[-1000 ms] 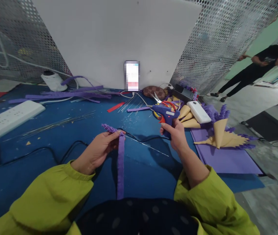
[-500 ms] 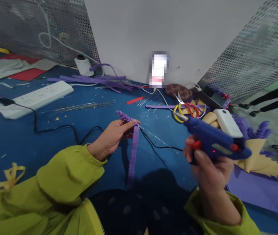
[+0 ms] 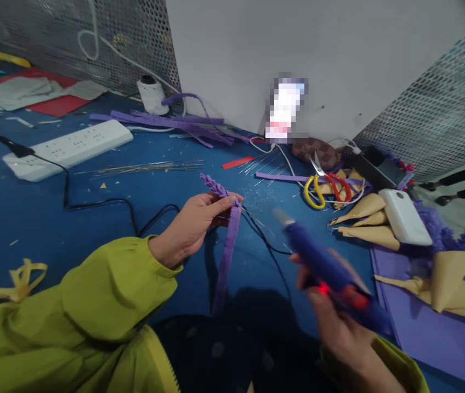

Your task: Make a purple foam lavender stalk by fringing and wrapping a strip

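Note:
My left hand point(image 3: 193, 224) pinches a purple fringed strip point(image 3: 232, 240) wound round a thin wire. The twisted, curled end points up and left past my fingers, while the flat tail hangs down toward my lap. My right hand point(image 3: 339, 316) is wrapped round a blue glue gun point(image 3: 322, 267) with a lit red light. Its blurred metal nozzle points up and left, to the right of the strip and apart from it. A black cable point(image 3: 257, 229) runs behind the strip.
A white power strip point(image 3: 72, 147) lies at the left, with wires point(image 3: 150, 167) before it. Purple strips point(image 3: 175, 124) lie at the back. Scissors point(image 3: 318, 180), a phone point(image 3: 286, 109), paper cones point(image 3: 371, 236), a white power bank point(image 3: 406, 217) and purple sheets point(image 3: 433, 338) are behind and right.
My right hand has moved down and slightly left, and the glue gun now tilts more steeply. My left hand still holds the strip. The view has shifted a little to the right.

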{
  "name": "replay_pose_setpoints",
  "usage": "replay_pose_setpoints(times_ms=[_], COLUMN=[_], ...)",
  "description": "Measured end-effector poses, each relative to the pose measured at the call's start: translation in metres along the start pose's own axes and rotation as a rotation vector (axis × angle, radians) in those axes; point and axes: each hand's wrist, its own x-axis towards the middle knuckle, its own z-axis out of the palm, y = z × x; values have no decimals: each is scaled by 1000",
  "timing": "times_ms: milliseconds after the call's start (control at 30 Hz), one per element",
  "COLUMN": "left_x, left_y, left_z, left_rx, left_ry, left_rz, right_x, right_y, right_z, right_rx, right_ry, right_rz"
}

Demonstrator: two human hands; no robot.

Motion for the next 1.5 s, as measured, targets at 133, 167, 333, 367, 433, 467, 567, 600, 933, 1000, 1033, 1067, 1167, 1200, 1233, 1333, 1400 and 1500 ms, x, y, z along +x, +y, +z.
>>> replay_pose_setpoints(times_ms=[133,167,333,367,433,467,567,600,933,1000,1033,1067,1167,1200,1233,1333,1400,1500], left_x=[-6,-8,-9,-10,-10,-10,-12,-12,-14,-14,-14,-14,-14,-14,-14,-14,-13,-13], left_y=[-3,-4,-4,-4,-4,-4,-3,-3,0,-1,-1,-1,-2,-2,-2,-2,-2,-2], left_z=[6,7,9,9,9,9,10,10,12,12,12,12,12,12,11,11,11,11], left_rx=[22,34,66,64,55,50,45,47,80,84,84,84,83,83,85,88,88,90], left_ry=[-48,-57,-61,-60,-62,-64,-63,-62,-52,-49,-49,-49,-49,-49,-50,-56,-55,-52], left_rz=[-60,-66,-75,-79,-86,-88,-79,-76,-76,-74,-74,-75,-74,-76,-79,-87,-91,-91], right_x=[17,19,18,18,18,19,20,21,22,22,22,22,22,22,22,22,21,21], right_y=[-14,-15,-9,-8,-7,-7,-8,-8,-8,-8,-8,-8,-9,-9,-9,-10,-10,-9], right_z=[22,25,26,26,25,25,26,27,26,26,25,25,25,25,25,25,25,25], right_rx=[-240,-280,-397,-404,-414,-419,-427,-427,-468,-477,-478,-477,-470,-469,-468,-470,-473,-483], right_ry=[-28,-3,76,76,74,71,74,74,72,70,70,66,48,43,43,53,57,58], right_rz=[-241,-270,-272,-268,-270,-274,-275,-272,-284,-287,-286,-281,-262,-257,-251,-244,-248,-257])
